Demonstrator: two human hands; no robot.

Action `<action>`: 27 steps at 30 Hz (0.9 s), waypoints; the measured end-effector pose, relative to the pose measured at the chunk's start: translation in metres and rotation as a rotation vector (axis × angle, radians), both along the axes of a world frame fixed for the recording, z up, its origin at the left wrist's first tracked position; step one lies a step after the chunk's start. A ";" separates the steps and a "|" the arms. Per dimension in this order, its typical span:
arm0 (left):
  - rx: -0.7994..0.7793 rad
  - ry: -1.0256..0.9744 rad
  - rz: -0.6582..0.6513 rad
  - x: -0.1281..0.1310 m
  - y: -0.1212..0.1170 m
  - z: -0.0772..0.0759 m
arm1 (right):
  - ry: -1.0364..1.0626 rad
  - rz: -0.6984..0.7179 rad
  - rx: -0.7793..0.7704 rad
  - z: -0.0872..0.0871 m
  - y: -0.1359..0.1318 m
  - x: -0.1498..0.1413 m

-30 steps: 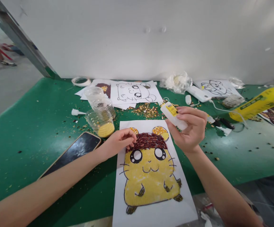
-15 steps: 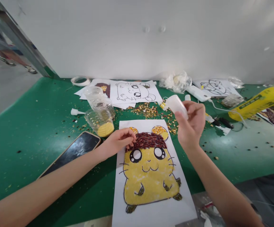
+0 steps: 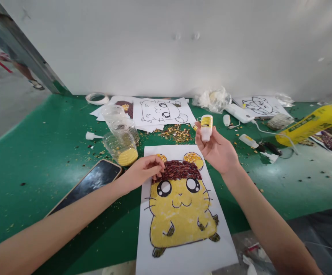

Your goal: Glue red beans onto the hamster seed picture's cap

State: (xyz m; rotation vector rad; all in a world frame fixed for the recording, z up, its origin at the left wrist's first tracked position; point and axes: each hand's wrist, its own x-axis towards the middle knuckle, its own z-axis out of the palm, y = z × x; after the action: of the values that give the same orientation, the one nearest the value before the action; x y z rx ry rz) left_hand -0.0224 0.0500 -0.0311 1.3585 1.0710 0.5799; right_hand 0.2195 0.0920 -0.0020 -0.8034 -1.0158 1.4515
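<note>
My right hand (image 3: 216, 149) grips a small white glue bottle (image 3: 206, 128) with a yellow label, raised above the far right of the seed picture. The bottle is upside down, its narrow end pointing downward. My left hand (image 3: 148, 169) rests at the left of the hamster's head, fingers curled together over the dark red seeds (image 3: 183, 170). Whether anything is between those fingertips is hidden. On the white sheet, the hamster picture (image 3: 180, 214) is covered in yellow grains, with corn pieces in the ear (image 3: 192, 157) and dark green seeds on the feet.
A phone (image 3: 88, 187) lies left of the sheet, near a clear jar (image 3: 121, 151) of yellow grains. Loose mixed seeds (image 3: 177, 133) are scattered behind the picture. Further right are another small bottle (image 3: 248, 141), a glue gun (image 3: 240, 113) and a yellow bag (image 3: 312, 124).
My right hand has moved left and turned the bottle, so its yellow label now faces me. My left hand has stayed in place.
</note>
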 end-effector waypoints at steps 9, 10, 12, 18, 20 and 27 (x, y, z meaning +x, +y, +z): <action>0.005 -0.006 0.004 0.001 0.000 0.002 | 0.040 0.061 -0.081 0.005 -0.006 -0.004; 0.003 -0.005 0.004 0.001 0.000 0.002 | 0.043 0.062 -0.080 0.005 -0.005 -0.004; 0.002 -0.005 0.003 0.001 0.000 0.001 | 0.036 0.057 -0.076 0.004 -0.004 -0.003; 0.009 -0.010 -0.015 0.000 0.000 0.001 | -0.097 0.128 0.059 0.007 -0.008 0.002; 0.016 -0.017 -0.021 0.000 0.000 0.001 | -0.194 0.185 0.145 0.008 -0.011 0.002; 0.010 0.002 0.002 0.001 0.001 -0.002 | -0.139 0.274 0.280 0.006 -0.016 -0.003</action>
State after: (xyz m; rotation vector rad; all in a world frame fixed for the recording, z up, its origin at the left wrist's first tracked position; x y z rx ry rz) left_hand -0.0219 0.0514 -0.0327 1.3671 1.0723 0.5856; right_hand 0.2169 0.0762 0.0044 -0.5832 -1.4448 1.4516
